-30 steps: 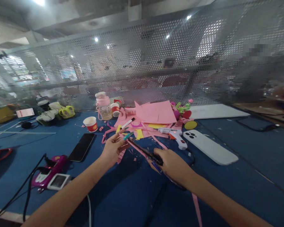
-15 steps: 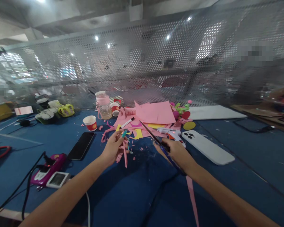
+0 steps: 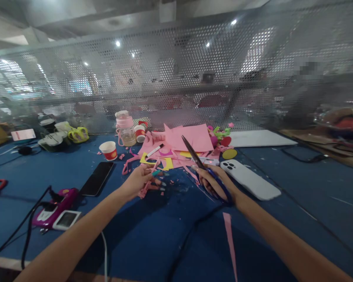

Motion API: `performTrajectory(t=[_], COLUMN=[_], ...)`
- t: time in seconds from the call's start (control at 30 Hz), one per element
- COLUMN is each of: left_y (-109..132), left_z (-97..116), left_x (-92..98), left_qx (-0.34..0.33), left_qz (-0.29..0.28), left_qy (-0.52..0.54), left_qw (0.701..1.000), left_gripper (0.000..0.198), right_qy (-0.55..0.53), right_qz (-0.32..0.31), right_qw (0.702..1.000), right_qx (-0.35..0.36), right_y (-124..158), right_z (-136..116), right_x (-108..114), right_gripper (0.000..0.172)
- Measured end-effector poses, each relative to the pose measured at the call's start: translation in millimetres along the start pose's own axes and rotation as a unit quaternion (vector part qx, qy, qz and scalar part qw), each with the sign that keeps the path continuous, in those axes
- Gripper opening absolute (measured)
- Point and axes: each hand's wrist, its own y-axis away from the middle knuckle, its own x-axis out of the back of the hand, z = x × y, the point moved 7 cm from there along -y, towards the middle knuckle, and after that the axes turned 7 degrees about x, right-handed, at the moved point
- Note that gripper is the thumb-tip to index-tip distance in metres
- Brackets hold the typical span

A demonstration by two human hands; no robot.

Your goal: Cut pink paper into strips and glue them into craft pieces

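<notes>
My left hand is closed on pink paper strips, some hanging below its fingers, over the blue table. In my right hand are dark-bladed scissors with blue handles, the blades nearly together and pointing up and away. The blades are apart from the strips in my left hand. Just beyond both hands lies a heap of pink paper sheets with yellow scraps. A white glue gun is partly hidden behind my right hand. A loose pink strip lies nearer me.
A white phone lies right, a black phone left. Paper cups and a pink-topped bottle stand at the back left. A purple power strip with cables is near left. A perforated metal screen closes the back.
My right hand has turned the scissors to point more upward. My left hand has rotated, and the strip that hung down from it has swung away. The view has shifted slightly.
</notes>
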Motion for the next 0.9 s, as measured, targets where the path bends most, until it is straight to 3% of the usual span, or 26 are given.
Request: performTrajectory(t=[0.17, 0.27, 0.47, 0.57, 0.73, 0.9], left_y=[3.7, 8.9, 17.5, 25.8, 40.7, 46.2], left_z=[14.1, 41.1, 101.3, 123.6, 141.6, 147.2], left_x=[4.4, 4.3, 9.3, 2.7, -5.2, -3.5], left_qx=[-0.005, -0.046, -0.072, -0.121, -0.170, -0.168], left_qz=[-0.021, -0.059, -0.037, -0.044, -0.060, -0.034], left_qy=[-0.155, -0.214, -0.298, -0.386, -0.491, -0.511], left_qw=[0.988, 0.974, 0.951, 0.913, 0.852, 0.842], left_gripper=[0.013, 0.014, 0.020, 0.018, 0.022, 0.024], right_qy=[-0.031, -0.037, 0.054, 0.074, 0.124, 0.172], right_qz=[-0.149, -0.196, -0.320, -0.354, -0.403, -0.403], right_qw=[0.988, 0.980, 0.943, 0.925, 0.900, 0.892], right_qx=[-0.005, 0.013, 0.078, 0.116, 0.109, 0.113], right_y=[11.1, 15.9, 10.4, 0.4, -8.4, -15.3], right_z=[-14.5, -26.0, -51.1, -58.4, -59.0, -56.0], right_x=[-6.1, -2.7, -3.3, -0.2, 6.3, 10.7], right_gripper=[0.033, 0.030, 0.027, 0.029, 0.033, 0.032])
